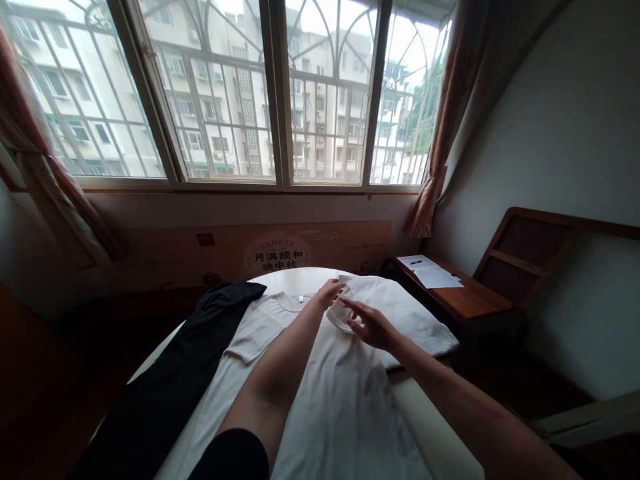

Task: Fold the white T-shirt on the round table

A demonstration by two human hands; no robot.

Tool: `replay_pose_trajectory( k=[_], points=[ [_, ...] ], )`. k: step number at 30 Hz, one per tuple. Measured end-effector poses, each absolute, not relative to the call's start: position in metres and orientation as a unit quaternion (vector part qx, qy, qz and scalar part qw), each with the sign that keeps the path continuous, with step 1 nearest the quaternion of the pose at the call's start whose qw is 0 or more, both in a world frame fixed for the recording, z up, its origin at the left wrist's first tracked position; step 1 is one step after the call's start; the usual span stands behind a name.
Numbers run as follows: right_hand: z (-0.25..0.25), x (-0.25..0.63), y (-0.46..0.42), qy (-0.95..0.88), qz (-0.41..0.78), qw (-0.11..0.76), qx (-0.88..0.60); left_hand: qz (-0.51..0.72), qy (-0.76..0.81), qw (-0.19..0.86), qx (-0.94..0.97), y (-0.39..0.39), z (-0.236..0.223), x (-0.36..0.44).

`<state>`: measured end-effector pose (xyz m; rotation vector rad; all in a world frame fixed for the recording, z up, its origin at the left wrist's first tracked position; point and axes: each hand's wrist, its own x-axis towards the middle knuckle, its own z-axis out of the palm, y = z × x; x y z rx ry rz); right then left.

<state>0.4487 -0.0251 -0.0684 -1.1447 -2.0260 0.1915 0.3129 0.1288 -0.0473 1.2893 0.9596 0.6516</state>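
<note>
Left hand and right hand are close together by the white shirt's sleeve, probably straightening it, can't tell if they're gripping. Shirt's spread mid-bench, likely to keep it flat.

Beyond and above the left hand is a multi-pane window, fitted with metal bars; pale apartment buildings are visible outside. A tied patterned curtain is located far to the left of this hand; a second curtain is located beyond and to the right of the right hand. Under the window, beyond both hands, is a printed panel with dark Chinese characters. Right of the right hand, white papers rest on a low wooden surface, near a tilted wooden frame.
</note>
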Motion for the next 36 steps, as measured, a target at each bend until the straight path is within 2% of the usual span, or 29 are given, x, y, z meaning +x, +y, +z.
replay_pose_trajectory(
  k=[4, 10, 13, 22, 30, 33, 36],
  points=[
    [-0.085, 0.486, -0.036, -0.731, 0.044, 0.391, -0.557, 0.25, 0.454, 0.571, 0.636, 0.136, -0.051, 0.316],
    [-0.105, 0.503, -0.033, -0.73, 0.072, 0.229, -0.64, 0.198, 0.447, 0.533, 0.691, 0.14, -0.056, 0.33],
    [-0.104, 0.492, -0.029, -0.71, 0.065, 0.193, -0.674, 0.214, 0.424, 0.537, 0.697, 0.143, -0.058, 0.329],
    [-0.1, 0.477, -0.022, -0.678, 0.004, 0.241, -0.694, 0.282, 0.384, 0.537, 0.696, 0.157, -0.064, 0.319],
    [-0.103, 0.477, -0.033, -0.699, 0.003, 0.341, -0.629, 0.288, 0.389, 0.497, 0.72, 0.153, -0.074, 0.321],
    [-0.104, 0.478, -0.034, -0.698, 0.003, 0.328, -0.637, 0.276, 0.4, 0.469, 0.738, 0.153, -0.074, 0.322],
    [-0.103, 0.479, -0.036, -0.703, -0.018, 0.268, -0.659, 0.282, 0.417, 0.417, 0.757, 0.152, -0.069, 0.322]
  ],
)
